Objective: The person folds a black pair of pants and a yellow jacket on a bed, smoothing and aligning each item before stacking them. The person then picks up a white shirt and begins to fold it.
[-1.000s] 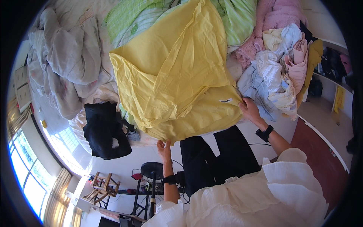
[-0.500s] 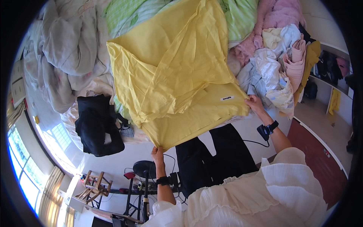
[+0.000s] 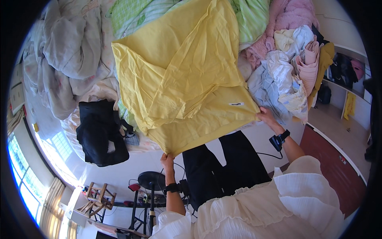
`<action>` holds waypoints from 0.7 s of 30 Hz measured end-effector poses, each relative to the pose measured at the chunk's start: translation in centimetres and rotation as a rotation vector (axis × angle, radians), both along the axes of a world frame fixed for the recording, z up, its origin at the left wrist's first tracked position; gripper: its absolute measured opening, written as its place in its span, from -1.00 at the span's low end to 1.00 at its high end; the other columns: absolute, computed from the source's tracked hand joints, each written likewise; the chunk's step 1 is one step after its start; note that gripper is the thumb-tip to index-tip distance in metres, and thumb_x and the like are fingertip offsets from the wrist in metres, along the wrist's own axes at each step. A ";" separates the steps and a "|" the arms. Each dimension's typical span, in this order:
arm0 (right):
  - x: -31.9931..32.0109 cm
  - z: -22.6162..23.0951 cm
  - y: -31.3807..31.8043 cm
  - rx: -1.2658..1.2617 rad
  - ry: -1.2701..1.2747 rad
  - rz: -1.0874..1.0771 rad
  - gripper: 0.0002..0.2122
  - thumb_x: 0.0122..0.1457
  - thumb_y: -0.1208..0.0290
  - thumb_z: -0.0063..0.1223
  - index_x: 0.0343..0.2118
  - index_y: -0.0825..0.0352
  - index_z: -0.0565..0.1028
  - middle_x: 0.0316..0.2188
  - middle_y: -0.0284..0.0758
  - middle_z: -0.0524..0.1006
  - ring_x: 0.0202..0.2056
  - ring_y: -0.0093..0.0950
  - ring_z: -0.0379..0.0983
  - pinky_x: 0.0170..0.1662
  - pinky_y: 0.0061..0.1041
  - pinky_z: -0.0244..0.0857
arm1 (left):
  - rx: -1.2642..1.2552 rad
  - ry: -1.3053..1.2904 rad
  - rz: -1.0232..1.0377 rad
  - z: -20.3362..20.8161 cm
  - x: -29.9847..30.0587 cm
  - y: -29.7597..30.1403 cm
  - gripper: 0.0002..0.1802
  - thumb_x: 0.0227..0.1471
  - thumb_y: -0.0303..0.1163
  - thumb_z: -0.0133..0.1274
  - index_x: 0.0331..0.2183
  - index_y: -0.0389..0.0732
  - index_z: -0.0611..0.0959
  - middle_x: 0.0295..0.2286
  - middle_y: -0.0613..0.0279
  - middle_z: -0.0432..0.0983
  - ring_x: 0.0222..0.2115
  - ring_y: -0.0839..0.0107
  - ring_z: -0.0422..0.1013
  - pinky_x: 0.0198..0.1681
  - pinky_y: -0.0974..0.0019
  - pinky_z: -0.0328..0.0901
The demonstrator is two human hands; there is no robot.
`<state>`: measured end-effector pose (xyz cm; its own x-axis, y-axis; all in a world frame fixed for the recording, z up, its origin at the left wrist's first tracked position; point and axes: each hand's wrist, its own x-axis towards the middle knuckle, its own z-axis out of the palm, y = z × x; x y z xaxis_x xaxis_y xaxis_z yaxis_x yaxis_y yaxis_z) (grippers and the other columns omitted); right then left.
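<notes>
A large yellow shirt (image 3: 183,75) lies spread over the bed, its folds crossing in the middle and a small white label near its near edge. At the near left corner, my left hand (image 3: 167,160) is closed on the hem. My right hand (image 3: 266,116) pinches the near right corner. Between the two hands the hem runs fairly straight, slightly over the bed's edge. Both wrists wear black straps with small devices. What lies under the shirt is mostly hidden.
Left of the shirt are a folded black garment (image 3: 99,133) and a crumpled grey blanket (image 3: 71,44). Green bedding (image 3: 252,20) and a pink fluffy blanket (image 3: 292,18) lie beyond. A clothes pile (image 3: 284,75) sits at right. A wooden stool (image 3: 100,196) stands lower left.
The shirt's near edge and both hands have shifted only very slightly. Both hands keep hold of the same corners. The whole view has moved a little.
</notes>
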<state>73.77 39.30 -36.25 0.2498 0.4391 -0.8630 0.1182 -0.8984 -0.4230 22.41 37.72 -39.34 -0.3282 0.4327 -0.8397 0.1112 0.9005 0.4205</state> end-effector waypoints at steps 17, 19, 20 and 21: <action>-7.1 3.7 1.6 0.460 -0.670 0.950 -0.71 -0.13 0.46 0.14 -0.35 0.29 0.28 -0.36 -0.18 0.30 -0.33 -0.15 0.31 -0.28 -0.21 0.20 | -0.397 0.033 0.095 2.0 2.7 -0.7 -0.80 -0.08 -0.34 0.04 -0.40 -0.27 0.57 -0.54 0.20 0.52 -0.60 0.39 0.43 -0.52 0.36 0.37; -6.9 3.0 1.6 0.447 -0.713 0.931 -0.72 -0.13 0.48 0.11 -0.35 0.29 0.28 -0.36 -0.17 0.29 -0.34 -0.16 0.30 -0.29 -0.21 0.20 | -0.409 -0.328 0.429 2.5 3.0 -0.4 -0.72 -0.03 -0.30 0.04 -0.26 -0.25 0.52 -0.34 0.16 0.50 -0.32 0.34 0.43 -0.23 0.26 0.38; -6.7 2.7 1.4 0.465 -0.729 0.929 -0.75 -0.13 0.51 0.07 -0.36 0.29 0.29 -0.36 -0.17 0.29 -0.33 -0.18 0.30 -0.28 -0.21 0.20 | -0.361 -0.388 0.520 2.5 3.2 -0.2 -0.68 -0.02 -0.27 0.03 -0.23 -0.24 0.50 -0.29 0.16 0.48 -0.26 0.32 0.40 -0.17 0.24 0.35; -6.5 2.5 1.3 0.455 -0.728 0.941 -0.76 -0.12 0.51 0.06 -0.36 0.29 0.29 -0.36 -0.17 0.29 -0.34 -0.18 0.30 -0.28 -0.22 0.20 | -0.313 -0.459 0.619 2.5 3.4 -0.1 -0.65 0.00 -0.25 0.02 -0.19 -0.24 0.48 -0.23 0.15 0.45 -0.20 0.31 0.38 -0.11 0.22 0.33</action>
<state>67.28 40.57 -33.71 0.0328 0.9228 -0.3839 0.9617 -0.1338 -0.2392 25.77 37.60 -36.86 -0.0257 0.0111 -0.9996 -0.5638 0.8255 0.0237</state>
